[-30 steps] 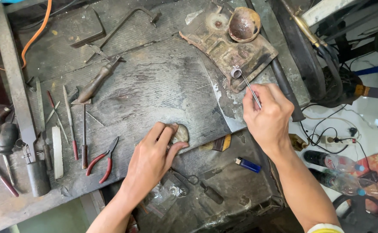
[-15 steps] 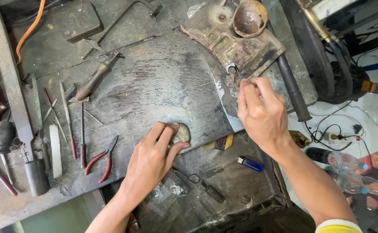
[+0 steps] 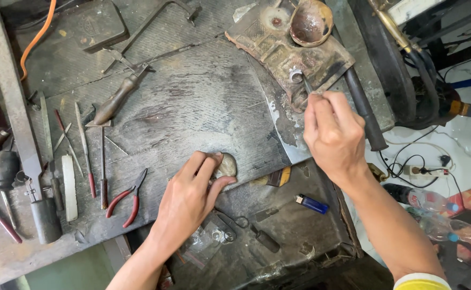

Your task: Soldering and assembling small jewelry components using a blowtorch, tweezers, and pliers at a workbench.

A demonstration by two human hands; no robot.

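Observation:
My right hand (image 3: 332, 131) pinches thin metal tweezers (image 3: 306, 85), whose tips grip a small silver ring (image 3: 295, 73) over a scorched, rusty soldering block (image 3: 294, 51). My left hand (image 3: 189, 196) rests flat on the dark workbench (image 3: 192, 107), with its fingers on a small rounded pale lump (image 3: 226, 165) at the bench's front edge.
A rusty bowl (image 3: 310, 21) sits on the block. Files and picks (image 3: 82, 150), red-handled pliers (image 3: 128, 196) and a wooden-handled tool (image 3: 114, 102) lie on the left. A blue lighter (image 3: 311, 203) lies on the lower shelf. Thick black hoses (image 3: 386, 70) and cables run along the right.
My right hand has moved up and away from me with the tweezers, towards the scorched block. My left hand has stayed on the pale lump.

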